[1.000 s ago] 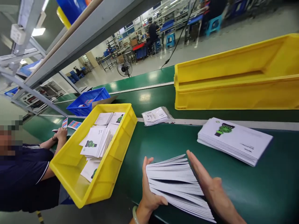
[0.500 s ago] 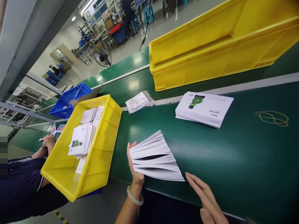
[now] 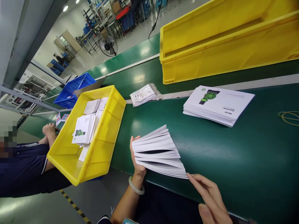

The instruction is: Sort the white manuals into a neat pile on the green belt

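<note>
My left hand [image 3: 138, 168], with a pale bangle on its wrist, is closed round one end of a thick stack of white booklets [image 3: 160, 154]. The stack's edges fan apart, with gaps between some layers. At its lower right corner, a fingertip of my right hand [image 3: 211, 197] meets the edge; that hand's fingers are stretched out and it grips nothing. Farther back on the green bench lies a neat pile of white booklets [image 3: 217, 104], its top cover printed with a black and green watch.
To the left, a yellow bin [image 3: 106, 133] holds more booklets, with a blue bin [image 3: 74, 88] behind it. A bagged packet [image 3: 143, 95] lies near the pale strip. A large yellow crate [image 3: 221, 53] stands at the back; rubber bands [image 3: 288, 117] lie right. A co-worker's hands [image 3: 50, 132] are at far left.
My right hand's fingertip has come up against the stack's lower corner, where a small gap was before. My left hand keeps its hold. The whole view has shifted slightly.
</note>
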### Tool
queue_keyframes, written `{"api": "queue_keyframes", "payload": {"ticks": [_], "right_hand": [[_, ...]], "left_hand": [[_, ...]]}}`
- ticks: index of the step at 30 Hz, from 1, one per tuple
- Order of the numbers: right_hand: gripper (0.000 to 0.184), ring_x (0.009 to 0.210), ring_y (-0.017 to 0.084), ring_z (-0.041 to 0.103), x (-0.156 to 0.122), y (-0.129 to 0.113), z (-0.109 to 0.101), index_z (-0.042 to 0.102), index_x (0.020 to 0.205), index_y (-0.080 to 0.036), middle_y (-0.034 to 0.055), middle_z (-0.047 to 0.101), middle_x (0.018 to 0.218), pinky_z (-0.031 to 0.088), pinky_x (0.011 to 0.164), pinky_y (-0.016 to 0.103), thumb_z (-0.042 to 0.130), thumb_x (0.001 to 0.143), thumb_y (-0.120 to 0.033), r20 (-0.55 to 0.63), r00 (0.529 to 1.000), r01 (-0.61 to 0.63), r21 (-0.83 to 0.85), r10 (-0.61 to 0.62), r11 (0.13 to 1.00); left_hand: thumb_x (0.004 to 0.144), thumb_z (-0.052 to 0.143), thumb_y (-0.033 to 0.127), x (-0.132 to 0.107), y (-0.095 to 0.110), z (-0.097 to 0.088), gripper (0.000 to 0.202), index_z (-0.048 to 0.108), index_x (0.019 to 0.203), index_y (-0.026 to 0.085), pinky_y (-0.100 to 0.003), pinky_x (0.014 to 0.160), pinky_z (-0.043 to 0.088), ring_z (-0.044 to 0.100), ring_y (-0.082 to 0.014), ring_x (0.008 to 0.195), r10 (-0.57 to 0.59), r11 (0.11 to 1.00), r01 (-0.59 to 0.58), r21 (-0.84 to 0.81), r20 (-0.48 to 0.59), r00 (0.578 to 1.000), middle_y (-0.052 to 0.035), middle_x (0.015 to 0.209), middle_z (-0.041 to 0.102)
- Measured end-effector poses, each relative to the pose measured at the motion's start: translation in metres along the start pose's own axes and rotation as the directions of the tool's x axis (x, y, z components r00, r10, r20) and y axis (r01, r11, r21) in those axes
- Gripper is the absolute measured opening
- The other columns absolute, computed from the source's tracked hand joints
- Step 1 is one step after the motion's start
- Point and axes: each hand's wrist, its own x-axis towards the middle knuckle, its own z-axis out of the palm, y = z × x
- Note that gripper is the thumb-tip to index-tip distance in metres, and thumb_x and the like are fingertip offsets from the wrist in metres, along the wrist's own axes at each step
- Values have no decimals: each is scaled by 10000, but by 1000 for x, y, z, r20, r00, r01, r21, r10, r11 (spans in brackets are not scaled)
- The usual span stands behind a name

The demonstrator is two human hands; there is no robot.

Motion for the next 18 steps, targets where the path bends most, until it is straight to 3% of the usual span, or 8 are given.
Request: {"api": "queue_keyframes", "payload": {"ticks": [8,11,15,18], "right_hand": [[442,1160,308,592,-13,1,3,473,1468,-279,123,542,1337,591,825,397,368,1042,-336,3,1000,-27,60,27,998],[401,1192,237,568,-13,-6,9,467,1437,-256,99,562,1303,557,892,305,388,1048,-307,-13,999,-42,169,44,985],[443,1204,135,538,-10,-13,15,358,1509,-257,43,573,1213,435,1004,171,367,1068,-289,-24,983,-175,220,184,960],[496,1200,147,548,-8,-6,13,301,1553,-213,63,577,1225,466,984,177,352,1064,-279,54,994,-99,122,93,988]], "left_hand": [[594,656,863,0,1,2,1107,381,1511,307,-466,1130,443,523,-343,1317,-2,1000,2,-18,14,1000,-101,1463,517],[603,643,867,0,3,2,1100,383,1507,298,-466,1125,452,534,-337,1303,10,1000,-10,5,25,1000,-114,1462,513],[602,646,865,0,4,3,1092,371,1509,322,-460,1136,442,522,-327,1314,-3,1000,3,5,28,1000,-91,1467,508],[587,647,874,-1,3,3,1100,376,1504,330,-456,1131,446,524,-326,1309,1,1000,-1,5,30,1000,-82,1464,507]]}}
